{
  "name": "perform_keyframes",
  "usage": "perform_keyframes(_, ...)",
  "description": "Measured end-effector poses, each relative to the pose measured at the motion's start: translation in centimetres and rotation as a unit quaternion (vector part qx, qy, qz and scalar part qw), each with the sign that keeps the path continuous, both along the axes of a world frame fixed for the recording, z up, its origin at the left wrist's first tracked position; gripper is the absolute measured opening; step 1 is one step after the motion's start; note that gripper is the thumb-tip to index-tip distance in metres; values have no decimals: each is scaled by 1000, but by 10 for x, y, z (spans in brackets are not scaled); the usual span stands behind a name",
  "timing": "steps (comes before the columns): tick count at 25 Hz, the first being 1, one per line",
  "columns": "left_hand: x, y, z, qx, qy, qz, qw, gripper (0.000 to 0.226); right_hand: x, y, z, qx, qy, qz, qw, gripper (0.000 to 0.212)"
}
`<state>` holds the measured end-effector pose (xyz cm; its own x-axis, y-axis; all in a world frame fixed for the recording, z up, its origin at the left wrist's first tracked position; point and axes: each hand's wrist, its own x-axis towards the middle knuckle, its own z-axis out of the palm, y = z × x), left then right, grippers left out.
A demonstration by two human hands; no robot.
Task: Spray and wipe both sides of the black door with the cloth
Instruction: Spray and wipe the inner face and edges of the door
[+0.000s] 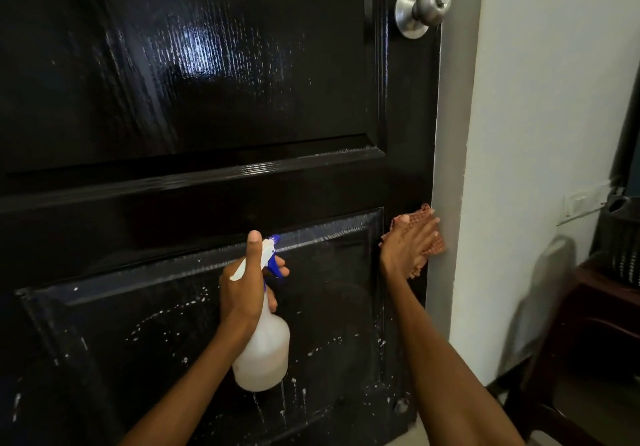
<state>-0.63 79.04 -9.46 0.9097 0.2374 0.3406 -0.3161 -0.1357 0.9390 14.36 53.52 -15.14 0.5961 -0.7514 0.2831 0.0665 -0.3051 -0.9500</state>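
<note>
The glossy black door fills most of the head view. Its lower panel is speckled with white drops and streaks of spray. My left hand grips a white spray bottle with a blue trigger, its nozzle pointing at the lower panel. My right hand presses an orange checked cloth flat against the door's right stile, beside the grey edge, with the fingers straight. Most of the cloth is hidden under the hand.
A round metal knob sits at the upper right of the door. To the right stand a white wall with a switch plate, a dark wooden stand and a black basket.
</note>
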Motion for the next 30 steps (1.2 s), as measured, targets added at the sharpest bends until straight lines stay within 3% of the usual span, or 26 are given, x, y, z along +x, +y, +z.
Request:
perform_keyframes(3, -4, 10, 0, -2, -13, 13, 1000, 74, -8, 31, 21, -46, -46, 25, 998, 66)
perform_keyframes(6, -14, 28, -2, -6, -34, 54, 998, 71, -26, 99, 41, -245, -98, 80, 961, 65)
perform_keyframes(8, -24, 45, -6, -15, -47, 93, 995, 71, -43, 156, 43, -402, -141, 133, 895, 66)
perform_keyframes(10, -32, 63, -10, -25, -51, 126, 990, 73, -58, 199, 32, -563, -178, 164, 790, 68)
perform_keyframes(12, -40, 81, -11, -33, -50, 154, 986, 74, -57, 201, 24, -641, -201, 166, 722, 69)
perform_keyframes(13, -44, 90, -11, -39, -49, 163, 985, 75, -53, 190, 23, -641, -206, 146, 725, 70)
perform_keyframes(14, -47, 99, -10, -42, -47, 168, 984, 76, -47, 174, 22, -611, -190, 119, 759, 72)
perform_keyframes(15, -51, 108, -10, -43, -43, 172, 983, 77, -41, 156, 22, -547, -155, 87, 818, 75)
perform_keyframes(17, -61, 126, -9, -36, -37, 184, 981, 76, -31, 122, 24, -318, -68, 31, 945, 77)
perform_keyframes(19, -75, 142, -13, -34, -32, 208, 977, 75, -31, 112, 34, -90, -30, 8, 995, 80)
perform_keyframes(21, -90, 162, -17, -42, -26, 235, 971, 76, -41, 139, 45, -29, -37, 24, 999, 84)
perform_keyframes(24, -107, 191, -20, -56, -28, 271, 960, 76, -69, 226, 50, -183, -79, 87, 976, 75)
perform_keyframes(27, -122, 220, -19, -49, -44, 325, 943, 71, -97, 334, 48, -354, -121, 194, 907, 77)
perform_keyframes(30, -137, 242, -19, -46, -54, 370, 926, 70, -116, 422, 36, -528, -191, 242, 791, 74)
